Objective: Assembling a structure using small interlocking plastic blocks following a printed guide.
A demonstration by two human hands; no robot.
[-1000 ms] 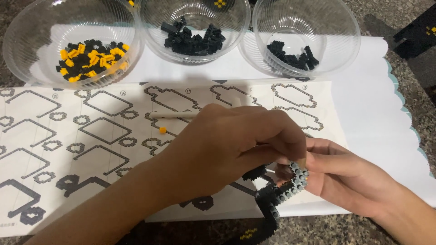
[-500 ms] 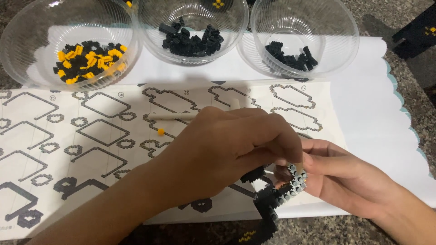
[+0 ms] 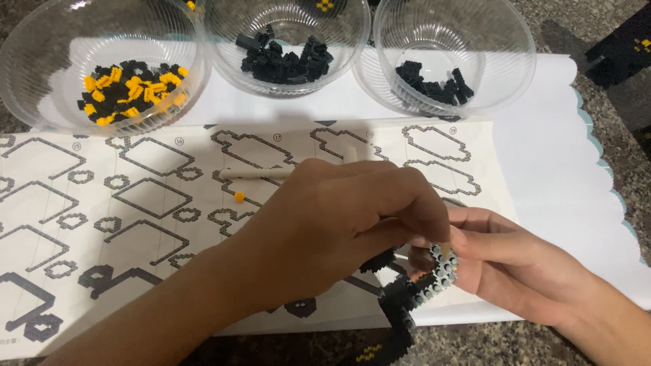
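Head view
Left hand (image 3: pixel 339 230): reaches across the sheet, fingertips pinched narrow onto the top of the block model (image 3: pixel 420 285).
Right hand (image 3: pixel 515 264): fingers closed around the model's grey end, holding it.
Block model: black and grey, near edge, right of centre, over the instruction sheet (image 3: pixel 135 203).
Bowls: left bowl (image 3: pixel 41 61) holds black and yellow pieces; middle bowl (image 3: pixel 285 27) and right bowl (image 3: pixel 461 41) hold black pieces, far side.
White stick (image 3: pixel 254 173): lies on the sheet, a yellow piece (image 3: pixel 239 196) just beside it.

Speckled grey stone countertop (image 3: pixel 597 146)
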